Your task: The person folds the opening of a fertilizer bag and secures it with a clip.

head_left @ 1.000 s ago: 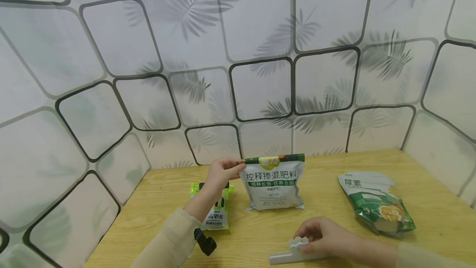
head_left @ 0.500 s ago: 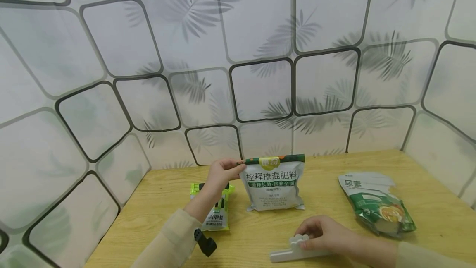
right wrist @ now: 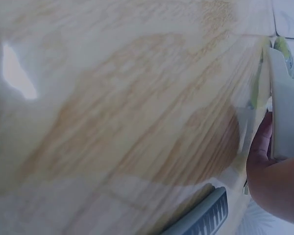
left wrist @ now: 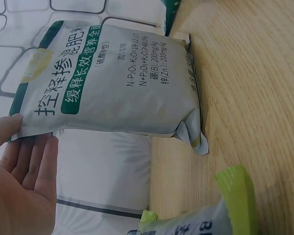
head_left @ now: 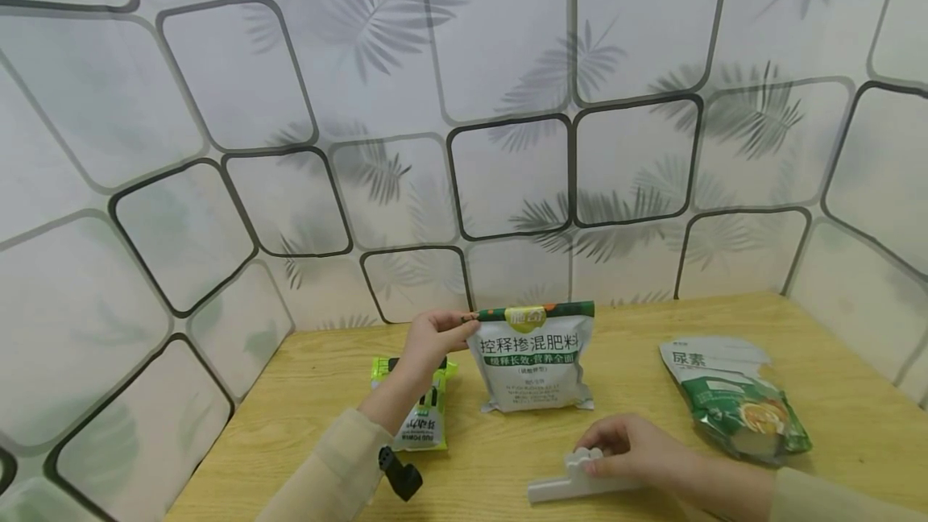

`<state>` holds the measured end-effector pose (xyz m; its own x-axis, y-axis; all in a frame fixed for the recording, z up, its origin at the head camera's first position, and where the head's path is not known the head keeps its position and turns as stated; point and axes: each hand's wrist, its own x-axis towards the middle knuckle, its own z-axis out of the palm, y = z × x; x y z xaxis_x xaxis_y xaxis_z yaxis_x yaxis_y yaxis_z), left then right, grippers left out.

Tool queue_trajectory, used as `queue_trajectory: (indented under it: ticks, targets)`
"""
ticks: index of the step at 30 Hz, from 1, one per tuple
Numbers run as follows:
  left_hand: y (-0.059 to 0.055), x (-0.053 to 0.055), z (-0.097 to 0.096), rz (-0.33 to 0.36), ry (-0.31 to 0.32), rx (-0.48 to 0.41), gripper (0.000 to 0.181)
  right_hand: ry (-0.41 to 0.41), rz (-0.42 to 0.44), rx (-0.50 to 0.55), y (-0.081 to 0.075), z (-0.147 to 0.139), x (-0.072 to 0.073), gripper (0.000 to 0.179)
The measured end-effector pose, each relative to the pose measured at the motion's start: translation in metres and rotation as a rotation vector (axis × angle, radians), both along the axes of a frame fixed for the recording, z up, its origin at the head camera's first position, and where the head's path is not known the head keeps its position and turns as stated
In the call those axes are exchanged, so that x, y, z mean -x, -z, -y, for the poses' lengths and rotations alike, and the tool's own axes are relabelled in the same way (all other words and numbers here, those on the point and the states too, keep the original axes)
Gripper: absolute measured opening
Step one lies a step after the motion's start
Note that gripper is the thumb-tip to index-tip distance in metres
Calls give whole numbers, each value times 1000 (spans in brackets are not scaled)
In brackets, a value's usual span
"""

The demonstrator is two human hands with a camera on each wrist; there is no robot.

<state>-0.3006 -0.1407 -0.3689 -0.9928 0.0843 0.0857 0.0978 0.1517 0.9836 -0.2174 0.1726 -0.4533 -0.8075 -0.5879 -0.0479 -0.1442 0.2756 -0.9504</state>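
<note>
My left hand (head_left: 431, 342) pinches the top left corner of a white fertilizer bag (head_left: 535, 381) with a green top strip, which stands upright on the table. In the left wrist view, the thumb of the left hand (left wrist: 24, 181) lies on the front of the fertilizer bag (left wrist: 132, 88) and the fingers are behind it. At the front, my right hand (head_left: 631, 453) holds a white bag clip (head_left: 554, 490) by its scalloped grip, apart from the bag. In the right wrist view, the bag clip (right wrist: 284, 107) shows at the right edge in the right hand (right wrist: 277, 191).
A small green and grey bag (head_left: 424, 425) lies behind the left forearm, partly hidden. To the right lies a white and green bag (head_left: 747, 401). A grey ribbed object (right wrist: 206, 215) shows low in the right wrist view. A patterned wall (head_left: 515, 176) backs the wooden table (head_left: 623, 345).
The right hand has risen very slightly in the head view, the bag clip moving with it. The left hand and the fertilizer bag have stayed in place.
</note>
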Motion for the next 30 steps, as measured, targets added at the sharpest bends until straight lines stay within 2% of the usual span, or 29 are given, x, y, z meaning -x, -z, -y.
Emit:
queue_trajectory:
  ticks: [5, 15, 30]
  targets:
    - [-1, -1, 0, 3, 3, -7, 11, 33, -12, -43, -5, -1, 0, 32]
    - [1, -1, 1, -3, 0, -13, 9, 57, 27, -78, -12, -1, 3, 34]
    - [2, 1, 0, 4, -3, -7, 11, 100, -39, -114, -18, -2, 8, 38]
